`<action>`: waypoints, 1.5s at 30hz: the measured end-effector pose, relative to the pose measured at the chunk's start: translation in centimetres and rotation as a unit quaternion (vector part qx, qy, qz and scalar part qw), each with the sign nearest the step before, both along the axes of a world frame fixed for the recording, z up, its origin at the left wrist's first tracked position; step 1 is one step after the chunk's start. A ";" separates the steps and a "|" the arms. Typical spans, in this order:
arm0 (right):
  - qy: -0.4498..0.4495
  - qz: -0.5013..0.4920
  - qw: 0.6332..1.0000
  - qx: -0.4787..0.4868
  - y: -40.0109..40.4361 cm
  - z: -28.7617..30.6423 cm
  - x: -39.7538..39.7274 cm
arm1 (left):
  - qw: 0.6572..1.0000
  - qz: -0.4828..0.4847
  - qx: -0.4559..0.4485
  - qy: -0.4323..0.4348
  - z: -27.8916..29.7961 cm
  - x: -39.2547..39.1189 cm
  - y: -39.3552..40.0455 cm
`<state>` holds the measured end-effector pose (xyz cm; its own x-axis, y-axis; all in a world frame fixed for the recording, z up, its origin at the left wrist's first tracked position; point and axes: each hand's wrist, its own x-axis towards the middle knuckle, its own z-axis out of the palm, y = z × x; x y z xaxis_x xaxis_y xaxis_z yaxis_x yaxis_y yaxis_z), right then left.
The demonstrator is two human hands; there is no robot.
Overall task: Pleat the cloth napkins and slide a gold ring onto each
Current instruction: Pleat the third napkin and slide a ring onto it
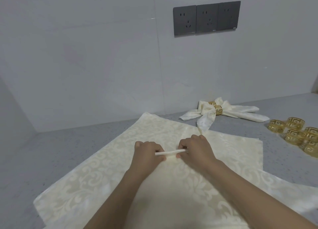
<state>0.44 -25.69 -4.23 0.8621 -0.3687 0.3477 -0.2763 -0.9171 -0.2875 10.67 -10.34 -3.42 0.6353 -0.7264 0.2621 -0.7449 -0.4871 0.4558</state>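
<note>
Now the cream napkin (106, 177) lies spread flat on the grey worktop (56, 153), over other flat napkins, and at its middle I pinch a narrow raised fold (170, 153) of the cloth. My left hand (148, 153) grips the left end of the fold and my right hand (194, 148) grips the right end, the fingers of both curled tight around it. Behind, near the wall, two finished napkins (222, 114) lie together, each with a gold ring (218, 110) around its middle. At the right, loose gold rings (298, 134) stand in a group on the worktop. Three dark sockets (206, 18) are on the wall.
</note>
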 end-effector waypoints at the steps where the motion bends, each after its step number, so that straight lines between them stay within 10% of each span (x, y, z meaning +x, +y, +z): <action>1: 0.008 0.002 1.000 0.000 0.1 0.0 -0.2 | 1.000 -0.001 0.002 0.002 -0.1 -0.2 0.2; 22: -0.031 0.006 0.995 0.092 1.2 -1.3 -4.9 | 0.986 0.038 -0.122 0.109 -2.1 -3.3 3.1; 45: 0.002 -0.027 1.000 -0.008 2.1 -0.7 -4.1 | 0.994 0.052 0.011 -0.092 -0.9 -3.3 3.2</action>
